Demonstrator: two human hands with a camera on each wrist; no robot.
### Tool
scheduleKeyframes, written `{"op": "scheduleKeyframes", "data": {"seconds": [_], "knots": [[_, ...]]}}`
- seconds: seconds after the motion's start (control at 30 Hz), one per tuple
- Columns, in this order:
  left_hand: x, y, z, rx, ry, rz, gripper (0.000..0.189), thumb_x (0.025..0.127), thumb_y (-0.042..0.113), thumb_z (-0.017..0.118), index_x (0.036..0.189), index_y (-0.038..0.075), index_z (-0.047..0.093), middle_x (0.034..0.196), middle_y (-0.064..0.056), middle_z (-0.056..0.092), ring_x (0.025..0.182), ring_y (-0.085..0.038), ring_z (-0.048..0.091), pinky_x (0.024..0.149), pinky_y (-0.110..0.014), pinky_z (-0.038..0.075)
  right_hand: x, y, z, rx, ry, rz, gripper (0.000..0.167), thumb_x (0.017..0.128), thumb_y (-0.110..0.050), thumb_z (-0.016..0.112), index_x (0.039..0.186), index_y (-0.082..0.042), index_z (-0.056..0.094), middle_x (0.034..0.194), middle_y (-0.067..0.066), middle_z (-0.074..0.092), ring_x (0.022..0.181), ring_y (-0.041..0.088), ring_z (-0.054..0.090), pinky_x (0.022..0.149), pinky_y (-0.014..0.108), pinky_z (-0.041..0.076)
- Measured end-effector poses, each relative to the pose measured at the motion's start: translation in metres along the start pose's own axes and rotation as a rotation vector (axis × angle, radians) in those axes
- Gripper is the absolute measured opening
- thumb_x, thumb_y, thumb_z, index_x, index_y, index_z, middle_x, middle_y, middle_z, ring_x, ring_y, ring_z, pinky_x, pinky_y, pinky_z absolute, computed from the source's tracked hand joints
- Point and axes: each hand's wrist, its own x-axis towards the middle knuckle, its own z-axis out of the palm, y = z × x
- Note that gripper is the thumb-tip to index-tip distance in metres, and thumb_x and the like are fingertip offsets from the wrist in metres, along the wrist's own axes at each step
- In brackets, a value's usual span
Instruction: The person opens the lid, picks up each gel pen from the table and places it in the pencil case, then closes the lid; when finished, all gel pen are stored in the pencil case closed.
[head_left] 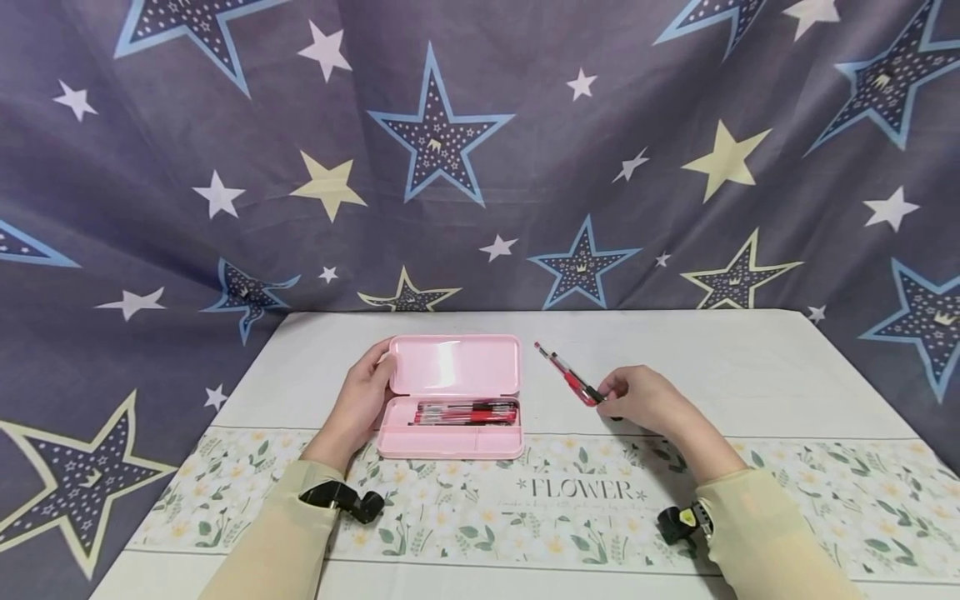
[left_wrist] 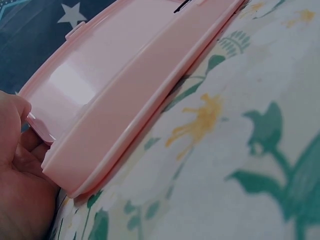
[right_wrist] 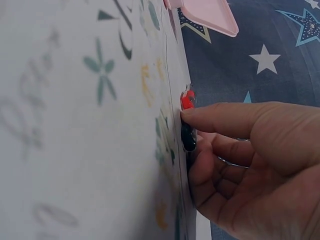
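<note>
A pink pencil case (head_left: pixel 451 447) stands with its lid (head_left: pixel 480 367) raised at the back; several red and black pens (head_left: pixel 465 413) lie in its rear compartment. At its left side my left hand (head_left: pixel 364 397) grips the lid's edge, thumb on the inner face in the left wrist view. To the right of the case, a red pen (head_left: pixel 567 377) and a black pen (head_left: pixel 588 388) lie side by side, slanting. My right hand (head_left: pixel 641 400) pinches the black pen near its lower end, thumb and fingers close over the tabletop; the fingers hide part of it.
A white table (head_left: pixel 720 367) carries a flowered band with printed lettering across its front half. Behind its back edge hangs a dark star-patterned cloth (head_left: pixel 480 233). The case's front compartment is split by a small divider.
</note>
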Motion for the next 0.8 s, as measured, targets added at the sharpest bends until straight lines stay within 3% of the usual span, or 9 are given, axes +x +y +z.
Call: {"op": "scheduleKeyframes", "data": {"seconds": [0.3,0.8], "knots": [[-0.0013,0.0017,0.0010,0.006,-0.001,0.002,0.050,0.122,0.035,0.039,0.171,0.026,0.041,0.148,-0.014,0.059,0.133,-0.029,0.064,0.110,-0.043,0.055,-0.0005,-0.0006,-0.0001,-0.012,0.008,0.018,0.016,0.094,-0.012,0.083,0.103,-0.003,0.074,0.091,0.005,0.067,0.082,0.022,0.058,0.075,0.038,0.049],[-0.0006,0.0019,0.0009,0.008,0.008,-0.001,0.049,0.122,0.035,0.040,0.170,0.026,0.042,0.149,-0.013,0.059,0.132,-0.028,0.064,0.109,-0.042,0.056,0.0004,0.0007,-0.0032,0.044,0.045,-0.008,0.021,0.099,-0.013,0.077,0.114,0.001,0.072,0.098,0.008,0.071,0.086,0.023,0.063,0.078,0.042,0.053]]}}
